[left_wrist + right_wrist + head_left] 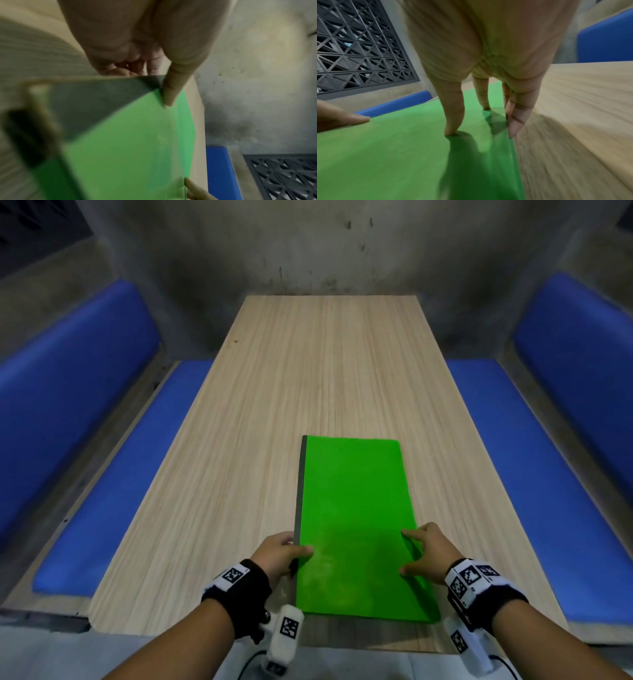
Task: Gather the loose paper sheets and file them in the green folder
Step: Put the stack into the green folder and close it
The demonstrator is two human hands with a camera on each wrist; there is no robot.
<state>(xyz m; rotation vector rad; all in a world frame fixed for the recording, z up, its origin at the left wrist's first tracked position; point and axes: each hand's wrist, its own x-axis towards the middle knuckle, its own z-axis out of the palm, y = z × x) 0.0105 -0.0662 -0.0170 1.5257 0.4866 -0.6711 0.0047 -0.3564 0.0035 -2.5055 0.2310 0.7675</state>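
The green folder (352,508) lies closed on the wooden table (308,371), its grey spine (298,491) on the left. My left hand (287,549) grips the spine near the front corner; the thumb (169,94) lies on the cover and the fingers curl at the edge beneath. My right hand (424,553) rests on the folder's right edge with straight, spread fingers (453,121), their tips pressing on the green cover (385,155). The little finger sits at the very edge. No loose paper sheets show in any view.
Blue padded benches run along the table's left side (102,491) and right side (534,474). A stained concrete wall (325,251) closes the far end. A dark lattice screen (359,54) stands to the side.
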